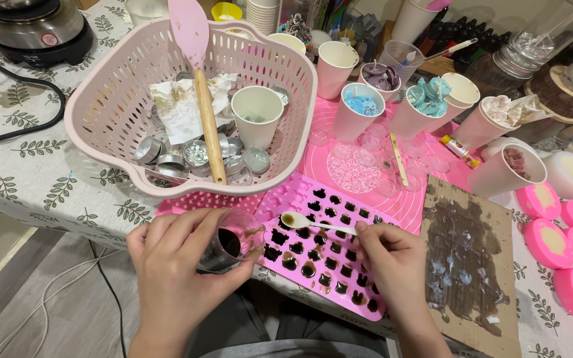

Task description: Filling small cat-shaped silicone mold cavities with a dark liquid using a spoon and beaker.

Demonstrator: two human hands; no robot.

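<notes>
Head view: right hand (392, 255) pinches a small spoon (313, 222) (handle running left from the fingers), its bowl just right of the glass cup (233, 242) gripped by the left hand (174, 265), above the pink mould (326, 245).

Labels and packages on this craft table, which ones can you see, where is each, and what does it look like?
Small tube: lying on the pink mat right of the paper cups; white and yellow with a red end.
Round label: on the front of the dark appliance at the top left; small, red and white.
Dark bottles: in a row at the back, right of centre; any labels are too small to tell.
No screens or signs in view.
</notes>
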